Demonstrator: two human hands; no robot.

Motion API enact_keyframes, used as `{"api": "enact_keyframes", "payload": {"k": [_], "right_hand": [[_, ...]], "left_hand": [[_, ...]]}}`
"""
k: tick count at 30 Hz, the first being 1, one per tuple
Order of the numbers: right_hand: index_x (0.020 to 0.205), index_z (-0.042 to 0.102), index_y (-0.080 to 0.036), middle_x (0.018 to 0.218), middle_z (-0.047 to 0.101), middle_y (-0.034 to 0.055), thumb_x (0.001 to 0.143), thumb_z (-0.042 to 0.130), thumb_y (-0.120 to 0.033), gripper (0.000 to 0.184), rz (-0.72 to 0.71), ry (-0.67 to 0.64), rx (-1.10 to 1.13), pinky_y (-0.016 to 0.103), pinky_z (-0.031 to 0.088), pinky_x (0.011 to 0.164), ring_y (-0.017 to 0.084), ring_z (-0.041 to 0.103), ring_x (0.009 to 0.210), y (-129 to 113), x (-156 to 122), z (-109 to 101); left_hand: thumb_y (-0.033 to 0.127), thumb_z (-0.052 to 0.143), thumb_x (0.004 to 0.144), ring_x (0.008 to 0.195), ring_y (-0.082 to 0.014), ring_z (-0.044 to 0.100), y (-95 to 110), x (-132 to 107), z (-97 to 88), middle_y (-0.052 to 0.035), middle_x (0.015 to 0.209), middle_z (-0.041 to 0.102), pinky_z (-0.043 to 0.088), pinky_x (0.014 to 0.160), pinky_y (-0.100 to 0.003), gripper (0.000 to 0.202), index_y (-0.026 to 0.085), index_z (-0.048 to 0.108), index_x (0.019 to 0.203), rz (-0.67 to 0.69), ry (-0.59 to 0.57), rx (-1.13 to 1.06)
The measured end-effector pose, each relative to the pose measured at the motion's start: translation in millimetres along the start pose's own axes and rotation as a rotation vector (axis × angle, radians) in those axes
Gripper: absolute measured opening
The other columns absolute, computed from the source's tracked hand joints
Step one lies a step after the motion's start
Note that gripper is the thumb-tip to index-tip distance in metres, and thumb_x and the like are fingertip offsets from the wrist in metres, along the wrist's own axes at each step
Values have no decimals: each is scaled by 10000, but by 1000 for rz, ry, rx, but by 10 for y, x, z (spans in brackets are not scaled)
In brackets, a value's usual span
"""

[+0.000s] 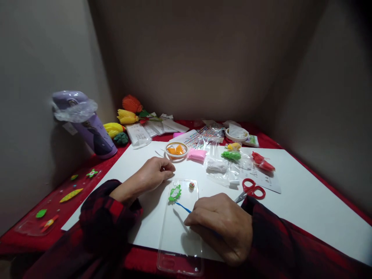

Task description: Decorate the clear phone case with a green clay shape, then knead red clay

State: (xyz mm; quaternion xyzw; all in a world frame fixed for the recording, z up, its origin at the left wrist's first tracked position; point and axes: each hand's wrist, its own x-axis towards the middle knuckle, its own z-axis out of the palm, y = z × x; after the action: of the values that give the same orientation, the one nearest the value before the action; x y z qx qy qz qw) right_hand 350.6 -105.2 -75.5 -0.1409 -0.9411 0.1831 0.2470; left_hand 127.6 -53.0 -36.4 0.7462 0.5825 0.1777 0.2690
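Observation:
A clear phone case [180, 236] lies flat on the white paper sheet [305, 201] in front of me. A green clay leaf shape [174, 192] and a small round bead-like piece [192, 185] sit on its upper part. My right hand [222, 226] is closed around a thin blue tool [183, 207] whose tip points at the green leaf. My left hand [151, 176] rests with fingers curled at the case's upper left corner, fingertips pinched together; what they hold, if anything, I cannot make out.
Red scissors [252, 190] lie right of the case. Behind are bags of pink [197, 154], white [216, 165], green [231, 155] and red clay [262, 162], and a small dish with orange pieces [176, 150]. A purple bottle [87, 124] stands at the left on the red tablecloth [52, 205].

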Motion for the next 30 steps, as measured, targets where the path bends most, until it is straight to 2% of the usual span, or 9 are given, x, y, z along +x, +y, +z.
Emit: {"api": "enact_keyframes", "payload": {"k": [9, 17, 26, 30], "right_hand": [[982, 568, -170, 748, 608, 31, 844, 476, -129, 171, 11, 12, -23, 269, 342, 559, 147, 544, 652, 30, 19, 39], [959, 572, -168, 732, 599, 35, 851, 456, -137, 161, 21, 39, -17, 254, 349, 557, 141, 548, 643, 38, 41, 57], [946, 591, -164, 712, 599, 36, 888, 429, -143, 174, 32, 159, -77, 257, 367, 558, 136, 544, 630, 64, 30, 89], [929, 589, -166, 686, 595, 29, 905, 425, -178, 167, 7, 142, -53, 255, 348, 539, 131, 534, 609, 47, 35, 74]], "left_hand": [[232, 554, 724, 801, -221, 619, -19, 8, 4, -75, 843, 706, 453, 683, -296, 185, 135, 693, 798, 5, -11, 6], [241, 552, 712, 714, -193, 596, -7, 4, 7, -48, 759, 689, 433, 639, -280, 161, 143, 678, 732, -8, 2, -2], [235, 549, 704, 724, -197, 598, -9, 5, 7, -51, 761, 693, 432, 654, -284, 165, 144, 684, 726, -2, 14, 14], [235, 552, 693, 711, -190, 591, 12, 2, 5, -41, 745, 690, 433, 652, -283, 158, 149, 683, 711, -13, 19, 2]]}}
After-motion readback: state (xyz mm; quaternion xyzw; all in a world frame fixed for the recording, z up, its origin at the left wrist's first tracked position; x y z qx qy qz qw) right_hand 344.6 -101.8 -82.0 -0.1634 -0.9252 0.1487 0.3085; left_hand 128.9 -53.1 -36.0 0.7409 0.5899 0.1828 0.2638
